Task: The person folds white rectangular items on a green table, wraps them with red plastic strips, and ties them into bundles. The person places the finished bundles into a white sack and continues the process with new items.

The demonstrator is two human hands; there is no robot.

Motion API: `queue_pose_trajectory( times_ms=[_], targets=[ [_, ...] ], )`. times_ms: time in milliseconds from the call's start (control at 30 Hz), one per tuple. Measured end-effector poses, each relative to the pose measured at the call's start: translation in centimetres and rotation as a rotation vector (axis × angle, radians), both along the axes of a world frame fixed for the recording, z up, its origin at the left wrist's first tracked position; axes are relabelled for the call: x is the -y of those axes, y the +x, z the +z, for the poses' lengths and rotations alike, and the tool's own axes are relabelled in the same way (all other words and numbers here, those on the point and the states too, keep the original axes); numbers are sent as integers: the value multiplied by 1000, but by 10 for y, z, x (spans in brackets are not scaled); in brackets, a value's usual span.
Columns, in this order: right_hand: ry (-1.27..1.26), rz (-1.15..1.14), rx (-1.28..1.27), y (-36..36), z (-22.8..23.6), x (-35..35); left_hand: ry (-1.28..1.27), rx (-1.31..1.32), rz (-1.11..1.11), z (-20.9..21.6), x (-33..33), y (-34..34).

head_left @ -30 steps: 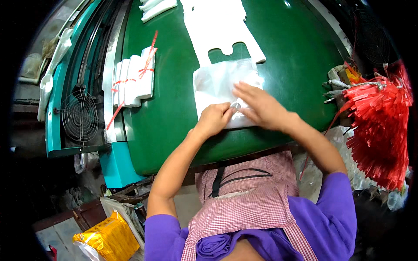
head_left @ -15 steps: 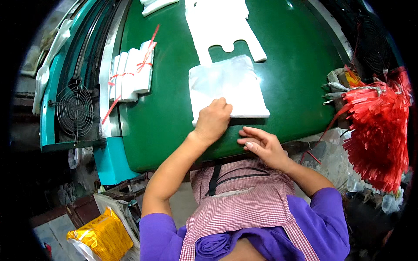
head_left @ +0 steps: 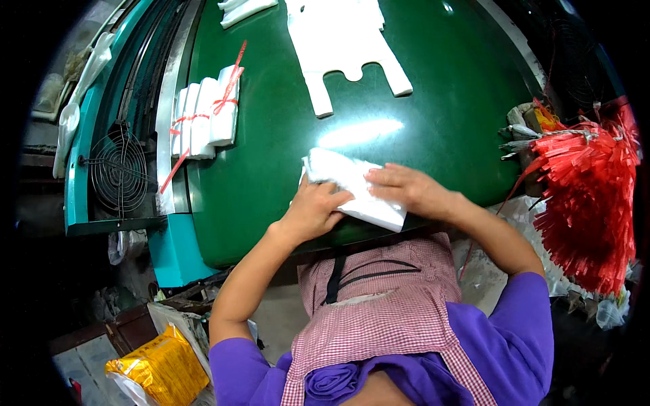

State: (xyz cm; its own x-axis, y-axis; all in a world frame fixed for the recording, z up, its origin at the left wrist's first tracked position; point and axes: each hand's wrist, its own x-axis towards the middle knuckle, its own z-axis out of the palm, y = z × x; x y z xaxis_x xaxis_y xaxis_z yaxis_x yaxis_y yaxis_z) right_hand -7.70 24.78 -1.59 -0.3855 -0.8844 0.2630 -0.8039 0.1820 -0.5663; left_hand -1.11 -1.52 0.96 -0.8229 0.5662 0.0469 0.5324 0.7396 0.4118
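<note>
A folded stack of white plastic bags lies askew near the front edge of the green tabletop. At its left end, my left hand grips the stack with bent fingers. My right hand rests on the stack's upper right side, its fingers stretched out and slightly blurred. Farther back, a flat pile of white T-shirt bags lies with its handles pointing toward me.
Rolled white bag bundles tied with red strips lie at the left edge. Another white bundle is at the far left. Bunched red plastic strips hang on the right. A yellow package sits low at the left.
The white stack has gone from a flat square to a narrower, tilted fold closer to me. My right hand has moved up onto it; my left has shifted to its left end.
</note>
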Motion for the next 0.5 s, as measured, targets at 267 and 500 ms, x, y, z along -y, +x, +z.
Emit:
queue_pose_trajectory(
  times_ms=[267,500],
  targets=[
    [252,196,-184,-31,17,-5,-224,70,-176,29,-14,-47],
    [394,-247,-32,50,46,2,-105,16,-29,11,-42,14]
  ],
)
